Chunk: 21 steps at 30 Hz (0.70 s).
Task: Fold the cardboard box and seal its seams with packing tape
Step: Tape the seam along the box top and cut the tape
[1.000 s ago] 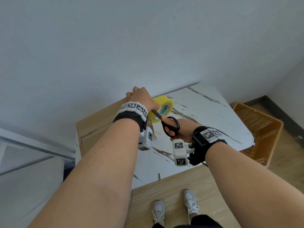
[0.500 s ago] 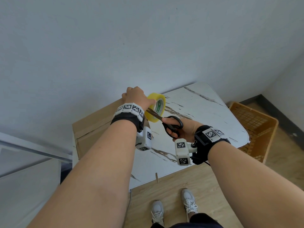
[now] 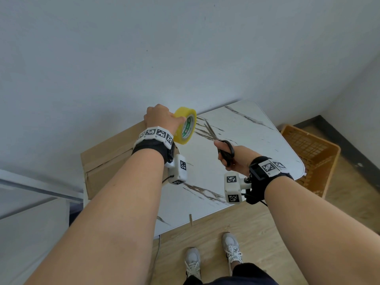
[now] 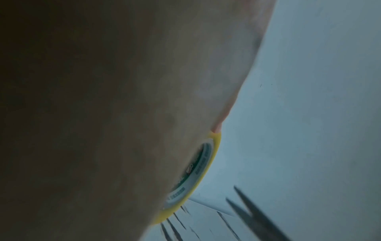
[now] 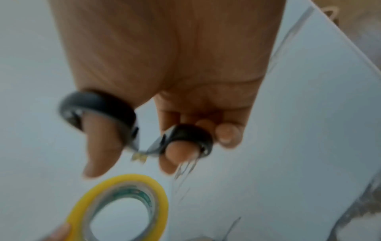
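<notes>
Head view: a pale wall behind the marble table (image 3: 257, 145); at centre the left hand (image 3: 159, 118) grips the tape roll (image 3: 186, 125), light and rigid, best held by its rim. The stiff cardboard box (image 3: 107, 159) lies centre-left.

Left wrist view: palm fills the frame, fingers hidden.

Right wrist view: the right hand (image 5: 175, 81) has thumb and fingers through the scissors (image 5: 144, 130) at centre.

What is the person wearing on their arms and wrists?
Both arms are bare, with no sleeves. Each wrist has a black strap: the left hand carries a white band of black-and-white square codes, the right hand white code tiles. A small white camera block, code-marked too, hangs under each wrist, with a thin black cable.
</notes>
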Tool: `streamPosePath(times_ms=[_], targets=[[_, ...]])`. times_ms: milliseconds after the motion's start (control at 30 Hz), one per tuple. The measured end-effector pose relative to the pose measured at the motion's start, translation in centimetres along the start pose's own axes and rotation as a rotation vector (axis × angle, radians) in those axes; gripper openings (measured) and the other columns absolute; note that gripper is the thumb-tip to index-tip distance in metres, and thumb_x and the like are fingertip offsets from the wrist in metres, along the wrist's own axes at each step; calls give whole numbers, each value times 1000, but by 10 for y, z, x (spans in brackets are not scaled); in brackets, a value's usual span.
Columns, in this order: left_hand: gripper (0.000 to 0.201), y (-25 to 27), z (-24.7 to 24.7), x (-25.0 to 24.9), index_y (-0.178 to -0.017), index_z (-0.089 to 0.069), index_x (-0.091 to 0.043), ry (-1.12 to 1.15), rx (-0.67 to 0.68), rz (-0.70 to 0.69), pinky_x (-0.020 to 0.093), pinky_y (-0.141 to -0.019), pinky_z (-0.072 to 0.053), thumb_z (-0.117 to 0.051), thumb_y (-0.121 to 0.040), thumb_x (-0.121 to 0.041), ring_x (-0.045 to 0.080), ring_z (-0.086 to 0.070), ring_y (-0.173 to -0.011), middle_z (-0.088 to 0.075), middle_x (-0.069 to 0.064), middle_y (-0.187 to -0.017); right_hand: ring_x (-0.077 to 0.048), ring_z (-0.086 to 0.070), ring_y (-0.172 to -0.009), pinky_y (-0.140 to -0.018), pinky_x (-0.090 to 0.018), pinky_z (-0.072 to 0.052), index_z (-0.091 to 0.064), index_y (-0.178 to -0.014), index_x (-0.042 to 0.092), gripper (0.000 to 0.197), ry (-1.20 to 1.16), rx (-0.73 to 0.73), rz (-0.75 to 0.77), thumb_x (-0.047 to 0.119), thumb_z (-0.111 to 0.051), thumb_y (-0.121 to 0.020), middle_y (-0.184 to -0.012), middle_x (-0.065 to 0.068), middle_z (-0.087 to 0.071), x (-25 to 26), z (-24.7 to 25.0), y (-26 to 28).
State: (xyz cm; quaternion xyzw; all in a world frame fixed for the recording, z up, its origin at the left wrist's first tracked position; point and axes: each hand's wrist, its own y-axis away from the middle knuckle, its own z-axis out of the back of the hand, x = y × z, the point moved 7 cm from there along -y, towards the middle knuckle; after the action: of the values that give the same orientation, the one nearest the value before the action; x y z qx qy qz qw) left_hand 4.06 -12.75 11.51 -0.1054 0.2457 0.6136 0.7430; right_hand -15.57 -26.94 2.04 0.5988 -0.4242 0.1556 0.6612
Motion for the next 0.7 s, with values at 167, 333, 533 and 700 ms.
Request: streamPosePath(times_ms=[167,333,533,700], targets=[[74,0,-3,2,-106,-71,-24,9,16,-16,33,-100,-43,-61,-48,-70,19,-53,-116,-60,-5,-122,-19,-51,-56,-60,-29,-43,-58,-71,7,56,686,-269,-118,61,-53,-88,-65,-3,-60,-1,19,-21],[73,-4,-8,4,-107,-71,-24,-20,-1,-62,33,-102,-39,-60,-52,-69,16,-52,-118,-61,-8,-120,-16,-39,-47,-46,-25,-30,-41,-63,11,43,974,-360,-194,38,-49,-95,-57,-3,-45,-6,20,-43],[68,-11,-13,9,-104,-71,-26,-48,-14,-97,30,-99,-34,-61,-53,-70,15,-49,-119,-59,-10,-121,-24,-56,-73,-81,-34,-48,-54,-91,4,18,1098,-331,-227,21,-47,-96,-66,-4,-52,-17,19,-60],[44,-11,-13,6,-92,-74,-27,-64,-15,-160,31,-102,-30,-68,-64,-60,15,-44,-123,-58,-12,-122,-33,-53,-120,-70,-29,-34,-53,-109,15,17,1012,-274,-184,17,-56,-93,-130,-18,-56,-24,18,-57]])
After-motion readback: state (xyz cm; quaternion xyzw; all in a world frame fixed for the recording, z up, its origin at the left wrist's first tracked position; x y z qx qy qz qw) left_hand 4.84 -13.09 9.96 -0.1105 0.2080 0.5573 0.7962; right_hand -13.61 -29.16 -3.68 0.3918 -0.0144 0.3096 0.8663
